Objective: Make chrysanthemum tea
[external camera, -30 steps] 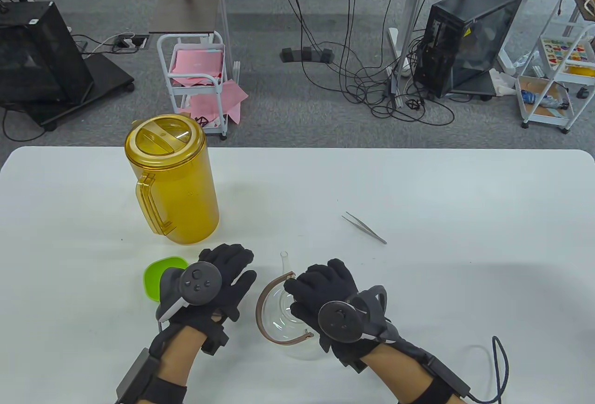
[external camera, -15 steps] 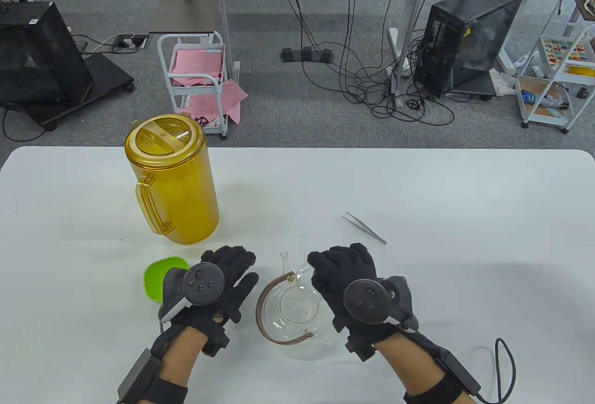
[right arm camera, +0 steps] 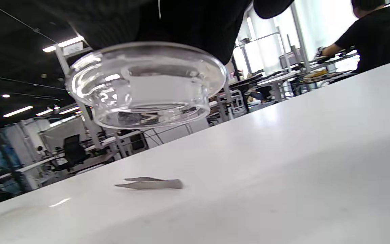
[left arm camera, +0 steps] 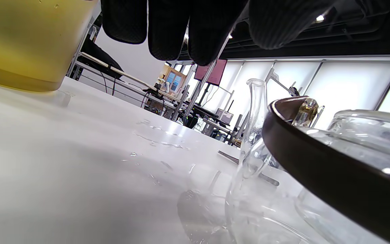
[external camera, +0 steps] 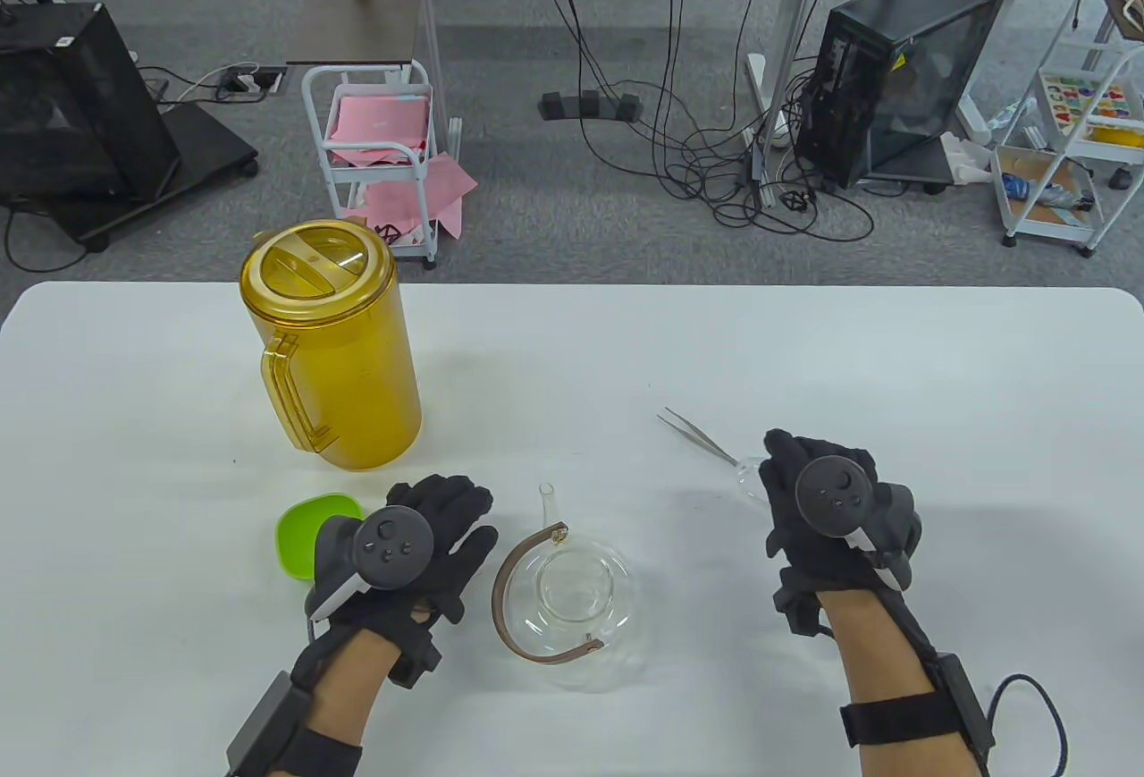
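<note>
A clear glass teapot (external camera: 581,607) (left arm camera: 357,176) with a brown hoop handle (external camera: 502,607) stands uncovered near the table's front edge, spout pointing away. My right hand (external camera: 786,491) holds its glass lid (external camera: 747,475) (right arm camera: 146,84) above the table, to the right of the pot and close to the metal tweezers (external camera: 702,438) (right arm camera: 151,183). My left hand (external camera: 447,527) lies flat on the table just left of the pot, fingers (left arm camera: 171,30) straight, holding nothing. Half hidden behind that hand is a green dish (external camera: 308,531). The amber pitcher (external camera: 331,348) (left arm camera: 29,40) stands lidded at the back left.
The white table (external camera: 894,366) stretches bare to the right and behind the tweezers. Small water drops (left arm camera: 161,135) lie on the surface ahead of the teapot's spout. Beyond the far edge are the floor, a cart and cables.
My right hand has lifted the glass lid off the teapot and carried it right, toward the tweezers. The pot's mouth now stands uncovered. The left hand has stayed in place.
</note>
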Demonstrator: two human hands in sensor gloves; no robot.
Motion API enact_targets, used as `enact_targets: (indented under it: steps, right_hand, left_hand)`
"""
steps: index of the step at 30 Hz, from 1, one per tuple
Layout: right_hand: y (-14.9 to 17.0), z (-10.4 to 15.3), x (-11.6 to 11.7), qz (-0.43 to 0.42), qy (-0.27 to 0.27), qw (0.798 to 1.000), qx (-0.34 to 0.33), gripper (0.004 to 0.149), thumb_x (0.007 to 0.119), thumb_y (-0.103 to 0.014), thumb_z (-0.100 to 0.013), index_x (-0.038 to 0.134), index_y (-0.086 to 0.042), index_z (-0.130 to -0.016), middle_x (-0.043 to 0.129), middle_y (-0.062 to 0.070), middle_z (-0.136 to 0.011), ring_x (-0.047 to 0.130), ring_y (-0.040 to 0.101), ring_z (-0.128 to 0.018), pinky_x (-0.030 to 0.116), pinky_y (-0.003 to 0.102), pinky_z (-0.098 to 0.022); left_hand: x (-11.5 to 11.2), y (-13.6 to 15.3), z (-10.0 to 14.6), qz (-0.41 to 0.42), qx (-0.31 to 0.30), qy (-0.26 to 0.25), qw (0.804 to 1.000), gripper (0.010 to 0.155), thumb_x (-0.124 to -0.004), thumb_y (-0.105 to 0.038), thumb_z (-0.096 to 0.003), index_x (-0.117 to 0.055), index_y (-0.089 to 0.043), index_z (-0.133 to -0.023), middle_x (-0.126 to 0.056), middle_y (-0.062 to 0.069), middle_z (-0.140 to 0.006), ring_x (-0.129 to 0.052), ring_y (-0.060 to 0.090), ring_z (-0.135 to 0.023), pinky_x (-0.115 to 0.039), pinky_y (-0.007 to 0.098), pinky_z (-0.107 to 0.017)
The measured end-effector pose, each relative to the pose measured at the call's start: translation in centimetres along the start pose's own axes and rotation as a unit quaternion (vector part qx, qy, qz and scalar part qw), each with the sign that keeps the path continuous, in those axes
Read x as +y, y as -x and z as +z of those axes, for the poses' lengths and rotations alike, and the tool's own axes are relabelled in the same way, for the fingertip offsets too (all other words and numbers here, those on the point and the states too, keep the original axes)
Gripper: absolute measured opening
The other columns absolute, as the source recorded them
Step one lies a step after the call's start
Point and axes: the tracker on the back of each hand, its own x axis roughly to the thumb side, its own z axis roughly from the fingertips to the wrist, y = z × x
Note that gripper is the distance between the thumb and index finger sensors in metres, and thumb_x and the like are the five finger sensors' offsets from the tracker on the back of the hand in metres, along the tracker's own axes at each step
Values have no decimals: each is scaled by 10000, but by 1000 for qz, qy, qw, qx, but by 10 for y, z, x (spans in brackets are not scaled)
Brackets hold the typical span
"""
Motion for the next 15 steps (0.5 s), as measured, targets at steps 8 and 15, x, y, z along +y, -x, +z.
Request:
enact_targets:
  steps: [8,15]
  right_hand:
    - [28,-12,27,66,-41,993,87,514,742,-421,-584,680,-267,-1071,690,39,-1056,671,352,-1038,413,664,-786]
    - [33,-15,32,71,-68,991,95,521,766,-418,-574,673,-277,-1067,670,41,-1063,669,362,-1038,433,662,-777]
  left_hand:
    - [1,2,1,-6,1,2,1000,596,-716,-546,-575,-708,-232,-1082,-685,130,-1183,-576,464,-1080,-360,659,-771]
    - [3,4,3,-4,4,-3,1000,592,-718,-545,-574,-715,-233,-1077,-689,127,-1181,-578,464,-1079,-360,659,-770]
